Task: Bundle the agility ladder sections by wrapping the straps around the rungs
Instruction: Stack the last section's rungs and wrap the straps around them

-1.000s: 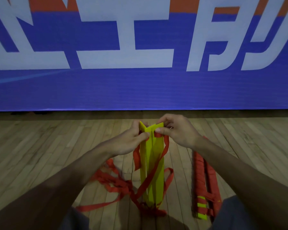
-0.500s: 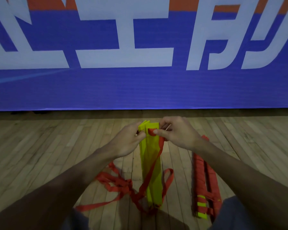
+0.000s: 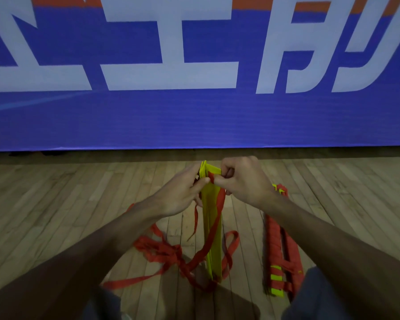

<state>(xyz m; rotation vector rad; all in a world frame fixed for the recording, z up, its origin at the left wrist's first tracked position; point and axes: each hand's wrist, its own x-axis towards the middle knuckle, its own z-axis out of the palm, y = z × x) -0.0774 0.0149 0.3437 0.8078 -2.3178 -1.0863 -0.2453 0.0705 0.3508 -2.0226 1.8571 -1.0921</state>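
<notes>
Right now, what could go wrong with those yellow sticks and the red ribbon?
The upright stack of flat yellow plastic rungs is held only at its top by the left hand, so it may fan apart or tip. The red fabric strap pinched by the right hand runs down into a tangled heap of loose red straps, which could snag.

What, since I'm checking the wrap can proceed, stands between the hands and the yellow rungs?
Nothing visible. The left hand grips the top of the yellow rungs, and the right hand pinches the red strap against them. The loose straps lie on the floor below; the wrapped bundle lies apart, to the right.
</notes>
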